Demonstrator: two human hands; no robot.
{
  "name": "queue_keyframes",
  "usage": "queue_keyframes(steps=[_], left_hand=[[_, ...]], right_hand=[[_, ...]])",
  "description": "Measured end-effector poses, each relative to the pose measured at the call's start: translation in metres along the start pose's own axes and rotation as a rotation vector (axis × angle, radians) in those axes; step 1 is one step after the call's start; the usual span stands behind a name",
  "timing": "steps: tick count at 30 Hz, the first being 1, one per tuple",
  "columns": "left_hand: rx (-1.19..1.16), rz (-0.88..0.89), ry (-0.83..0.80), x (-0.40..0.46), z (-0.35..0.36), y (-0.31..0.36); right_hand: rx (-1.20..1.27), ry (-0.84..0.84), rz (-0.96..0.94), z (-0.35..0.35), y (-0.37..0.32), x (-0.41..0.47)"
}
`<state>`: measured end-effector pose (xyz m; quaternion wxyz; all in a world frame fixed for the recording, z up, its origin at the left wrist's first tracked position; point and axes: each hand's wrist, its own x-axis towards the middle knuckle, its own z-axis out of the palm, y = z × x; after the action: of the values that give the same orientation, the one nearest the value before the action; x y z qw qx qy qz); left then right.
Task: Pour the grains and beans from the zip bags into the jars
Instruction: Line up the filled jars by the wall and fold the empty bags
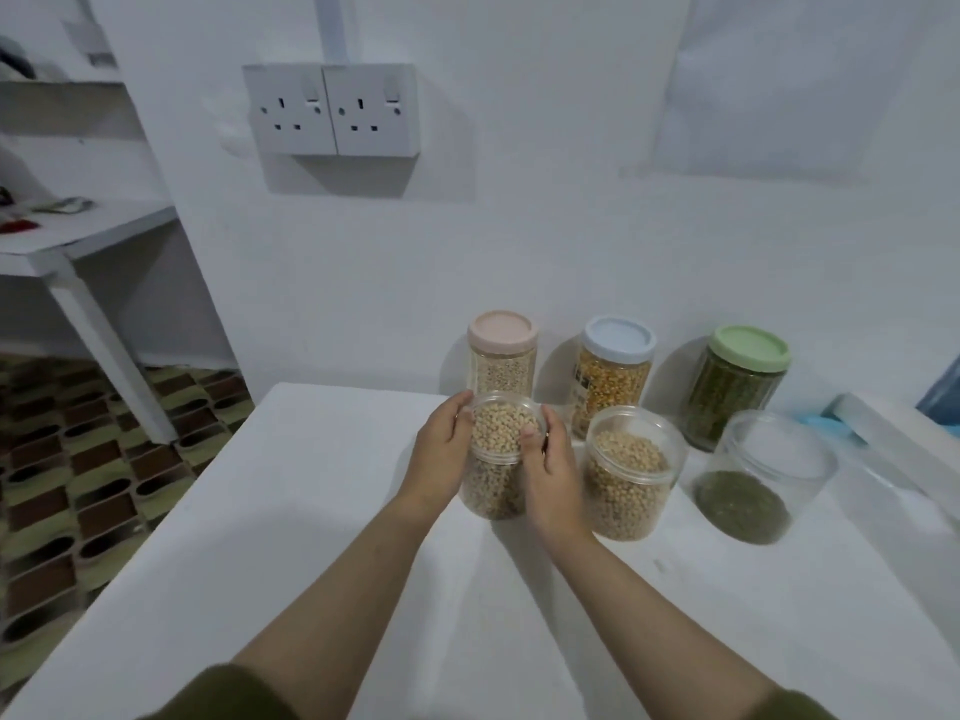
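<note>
Two hands, left [441, 449] and right [551, 472], cup opposite sides of the upright open bean jar [496, 459] on the table [322, 511], fingers curled on its rim, jar dead centre between them, neither nearer, no bag seen

Both hands [493, 449] around an open bean-filled jar [496, 459] on white table [311, 537]

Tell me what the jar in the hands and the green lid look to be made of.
Held jar: clear, glossy, probably plastic; the beans show through its wall. Green lid: opaque matte pastel, likely plastic, with a moulded rim.
</note>
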<state>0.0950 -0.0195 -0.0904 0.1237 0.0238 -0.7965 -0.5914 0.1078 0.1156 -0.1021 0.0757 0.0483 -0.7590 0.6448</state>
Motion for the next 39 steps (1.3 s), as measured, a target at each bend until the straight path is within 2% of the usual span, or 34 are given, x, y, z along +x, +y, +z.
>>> queue_keyframes(steps=[3,6,10,13,16,18,24,32,39], left_hand=[[0.244,0.243,0.011,0.012,-0.006,0.003],[0.339,0.414,0.049,0.030,-0.005,0.012],[0.476,0.520,0.039,0.059,0.007,0.020],[0.649,0.548,0.060,0.079,0.016,0.027],[0.734,0.502,-0.023,0.099,0.022,0.031],[0.716,0.509,-0.079,0.107,0.025,0.033],[0.573,0.504,-0.082,0.118,0.028,0.027],[0.502,0.453,-0.096,0.136,0.037,0.027],[0.512,0.463,-0.086,0.139,0.041,0.026]], right_hand=[[-0.209,0.094,-0.032,0.003,-0.008,0.000],[-0.296,0.140,-0.124,-0.008,-0.026,0.008],[-0.438,0.178,-0.282,-0.044,-0.043,0.043],[-0.774,0.137,-0.378,-0.067,-0.045,0.080],[-1.081,0.067,-0.195,-0.083,-0.034,0.109],[-1.078,0.022,-0.135,-0.091,-0.025,0.121],[-0.826,-0.014,-0.186,-0.105,-0.022,0.129],[-0.785,-0.112,-0.220,-0.094,-0.023,0.141],[-0.750,-0.075,-0.210,-0.078,-0.019,0.154]])
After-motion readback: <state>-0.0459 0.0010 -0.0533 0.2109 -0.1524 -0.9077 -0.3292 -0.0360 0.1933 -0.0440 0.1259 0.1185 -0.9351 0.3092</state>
